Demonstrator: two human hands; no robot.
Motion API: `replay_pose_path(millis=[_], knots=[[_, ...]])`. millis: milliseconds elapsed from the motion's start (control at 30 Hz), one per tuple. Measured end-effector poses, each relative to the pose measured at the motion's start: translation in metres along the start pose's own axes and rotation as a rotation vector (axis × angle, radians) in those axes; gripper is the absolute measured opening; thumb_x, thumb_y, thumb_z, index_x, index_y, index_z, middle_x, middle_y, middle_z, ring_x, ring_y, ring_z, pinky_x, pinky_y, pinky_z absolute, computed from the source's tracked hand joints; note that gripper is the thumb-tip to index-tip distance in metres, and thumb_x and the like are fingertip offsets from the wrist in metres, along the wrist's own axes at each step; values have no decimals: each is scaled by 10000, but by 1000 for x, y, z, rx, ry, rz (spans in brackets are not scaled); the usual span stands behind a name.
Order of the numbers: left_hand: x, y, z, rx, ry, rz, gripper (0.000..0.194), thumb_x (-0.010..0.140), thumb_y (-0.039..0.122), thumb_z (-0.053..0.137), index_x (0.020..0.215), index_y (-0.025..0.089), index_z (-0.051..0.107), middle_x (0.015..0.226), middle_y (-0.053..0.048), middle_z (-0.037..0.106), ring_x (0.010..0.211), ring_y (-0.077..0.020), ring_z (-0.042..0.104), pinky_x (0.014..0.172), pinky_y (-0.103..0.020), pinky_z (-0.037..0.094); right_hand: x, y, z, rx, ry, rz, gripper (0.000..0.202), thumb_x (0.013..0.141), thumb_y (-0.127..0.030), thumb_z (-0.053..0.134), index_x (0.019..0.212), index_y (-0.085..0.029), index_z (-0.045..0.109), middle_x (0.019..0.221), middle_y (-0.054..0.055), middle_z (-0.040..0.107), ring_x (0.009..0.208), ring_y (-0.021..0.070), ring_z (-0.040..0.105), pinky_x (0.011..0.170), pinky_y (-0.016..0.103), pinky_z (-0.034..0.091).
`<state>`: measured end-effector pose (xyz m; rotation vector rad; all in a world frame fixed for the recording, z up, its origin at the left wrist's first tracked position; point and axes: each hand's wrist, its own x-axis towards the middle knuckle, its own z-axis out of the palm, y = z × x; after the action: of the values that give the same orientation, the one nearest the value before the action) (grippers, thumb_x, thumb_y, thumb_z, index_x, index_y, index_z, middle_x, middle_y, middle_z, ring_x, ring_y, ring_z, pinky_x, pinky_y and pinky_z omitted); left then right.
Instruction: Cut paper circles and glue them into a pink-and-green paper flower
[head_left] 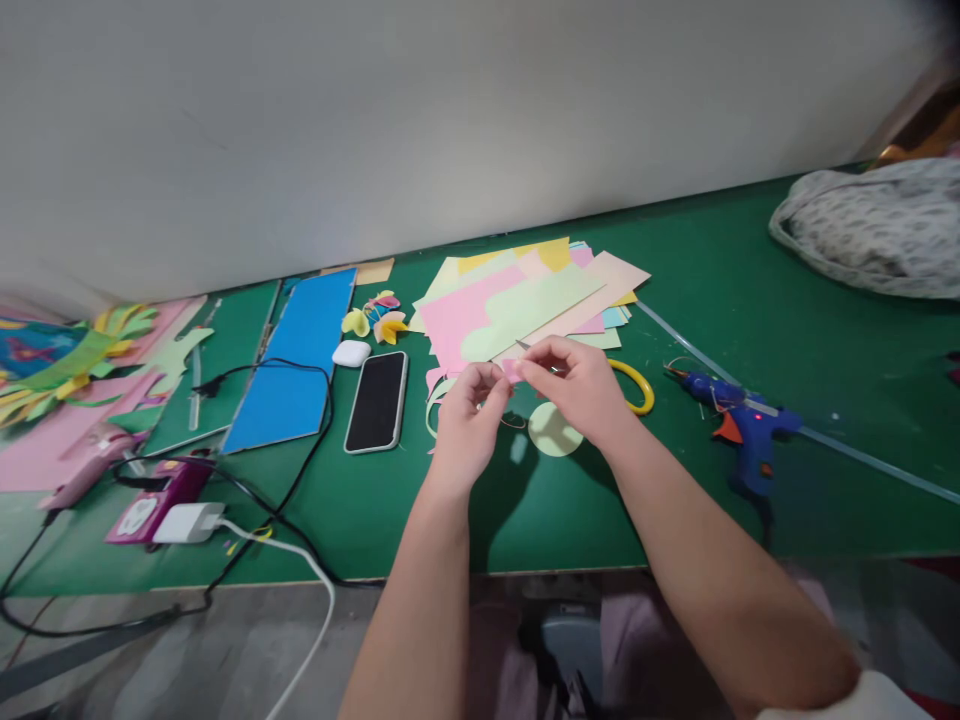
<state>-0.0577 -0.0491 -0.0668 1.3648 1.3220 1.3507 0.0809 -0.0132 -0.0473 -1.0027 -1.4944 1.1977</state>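
Left hand (472, 412), right hand (576, 385), both pinching one pink scrap (512, 371), one pale-green disc (556, 433)

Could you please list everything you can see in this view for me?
Pink scrap: one, pink, between the hands
Paper pile: many sheets, pastel, beyond the hands
Paper circle: one, pale green, below the hands
Yellow loop: one, yellow, beside right wrist
Glue gun: one, blue, right
Phone: one, black screen, left
Small case: one, white, beyond phone
Paper flowers: several, yellow and pink, beyond case
Board: one, blue, left
Power strip: one, magenta, near left
Charger: one, white, at strip
Cloth item: one, grey patterned, far right
Table: one, green, underneath
Left hand: one, bare, centre
Right hand: one, bare, centre
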Motion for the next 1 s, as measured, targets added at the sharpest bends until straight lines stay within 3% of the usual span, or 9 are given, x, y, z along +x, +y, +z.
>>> replay_pose_path(millis=[467,733,1000], knots=[[0,6,0,49,14,-25,74,842,250,550,798,191,547,766,12,584,742,-113,562,696,-229,429,1,2,-1,-9,9,2,91,750,-256,640,689,-190,624,683,-11,653,619,115,583,568,242,460],[-2,6,0,98,8,-61,87,849,270,550,823,189,565,772,8,585,695,-106,535,569,-209,372,1,2,0,-25,-8,-10,109,755,-263,639,682,-185,621,676,-14,655,612,108,576,573,240,453],[-2,8,-1,117,10,-64,96,840,289,560,821,195,572,780,11,596,663,-103,514,590,-218,372,1,3,-1,-54,-3,-14,104,754,-260,638,683,-185,623,678,-12,658,605,108,570,573,241,445]])
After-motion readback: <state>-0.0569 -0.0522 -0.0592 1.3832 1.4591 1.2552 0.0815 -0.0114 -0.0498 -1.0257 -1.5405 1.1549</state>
